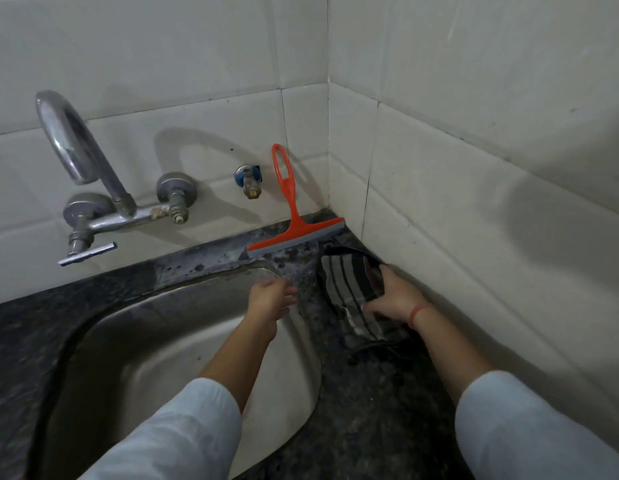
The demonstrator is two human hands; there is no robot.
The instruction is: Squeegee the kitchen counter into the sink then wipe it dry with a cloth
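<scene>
An orange squeegee (290, 216) leans against the back wall tiles, its grey blade resting on the dark speckled counter (367, 403) behind the sink corner. A black-and-white striped cloth (349, 289) lies on the counter strip between the steel sink (155, 358) and the right wall. My right hand (396, 299) grips the cloth's right side, fingers curled over its edge. My left hand (270, 299) hovers over the sink's right rim, fingers loosely apart and holding nothing, a short way left of the cloth.
A chrome swan-neck tap (93, 188) with two wall valves projects over the sink's back left. A small blue-capped valve (249, 180) sticks out of the tiles left of the squeegee handle. Tiled walls close in the corner at the back and right.
</scene>
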